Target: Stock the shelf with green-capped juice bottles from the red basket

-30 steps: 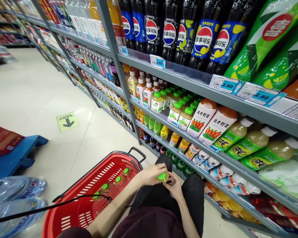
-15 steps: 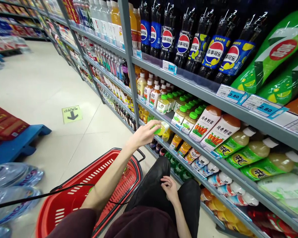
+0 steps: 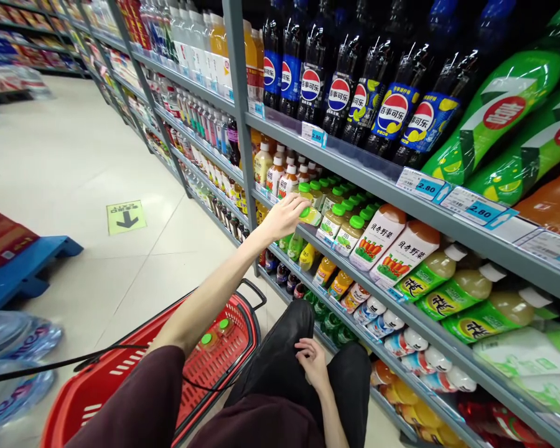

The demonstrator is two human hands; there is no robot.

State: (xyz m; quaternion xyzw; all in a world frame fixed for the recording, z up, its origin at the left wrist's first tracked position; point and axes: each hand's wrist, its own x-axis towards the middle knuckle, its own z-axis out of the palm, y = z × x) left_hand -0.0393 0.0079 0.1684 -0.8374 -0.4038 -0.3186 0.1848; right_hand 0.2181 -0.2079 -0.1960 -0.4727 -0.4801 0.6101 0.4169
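Note:
My left hand [image 3: 285, 218] reaches out to the shelf with its fingers closed on a small green-capped juice bottle [image 3: 313, 216]. The bottle is tilted at the front edge of the shelf, partly hidden by the fingers. Behind and beside it stand more green-capped bottles [image 3: 338, 214]. Resting on my thigh, my right hand [image 3: 313, 364] is empty, its fingers loosely bent and a little apart. Below my left arm is a red shopping basket [image 3: 93, 373], with green-capped bottles [image 3: 208, 340] lying inside; the arm hides part of it.
A grey shelf upright [image 3: 238, 93] stands just left of the bottles. Cola bottles [image 3: 338, 93] line the shelf above, and carrot-labelled cartons [image 3: 379, 235] stand to the right. Large water bottles [image 3: 9, 348] and a blue pallet [image 3: 42, 274] are on the left.
My left hand has moved up with the bottle, from below the shelf edge to the green-capped row. The view has shifted slightly, showing more of the basket's bottles. My right hand stays on my thigh.

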